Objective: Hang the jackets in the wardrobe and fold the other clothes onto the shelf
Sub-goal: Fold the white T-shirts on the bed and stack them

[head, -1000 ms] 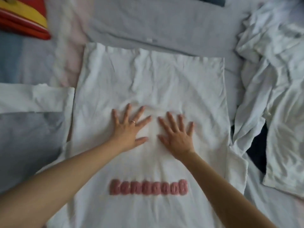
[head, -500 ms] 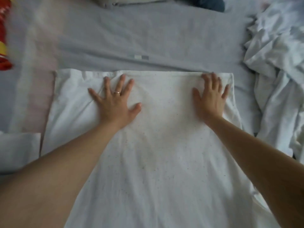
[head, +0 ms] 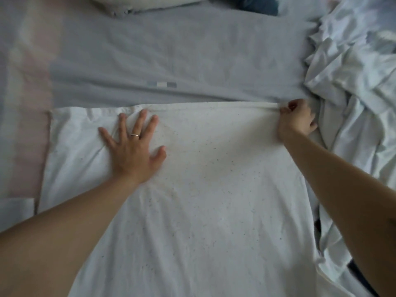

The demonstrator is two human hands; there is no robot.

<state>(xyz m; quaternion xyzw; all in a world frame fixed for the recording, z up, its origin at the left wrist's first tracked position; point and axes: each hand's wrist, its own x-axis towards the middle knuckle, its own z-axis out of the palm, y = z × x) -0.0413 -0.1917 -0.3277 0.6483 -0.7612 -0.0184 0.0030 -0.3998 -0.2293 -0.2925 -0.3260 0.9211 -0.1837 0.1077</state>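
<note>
One white shirt (head: 203, 200) under flat, splayed left hand (head: 132, 151), its far corner in pinch of right hand (head: 296, 118)

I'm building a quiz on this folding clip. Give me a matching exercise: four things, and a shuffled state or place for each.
1. left hand
2. right hand
3. grey cloth
4. crumpled white clothes

A. heaped at the right
B. pinches the far corner of the white garment
C. lies spread beyond the white garment
D. rests flat on the white garment

Pairs: 1-D, 2-B, 3-C, 4-A
</note>
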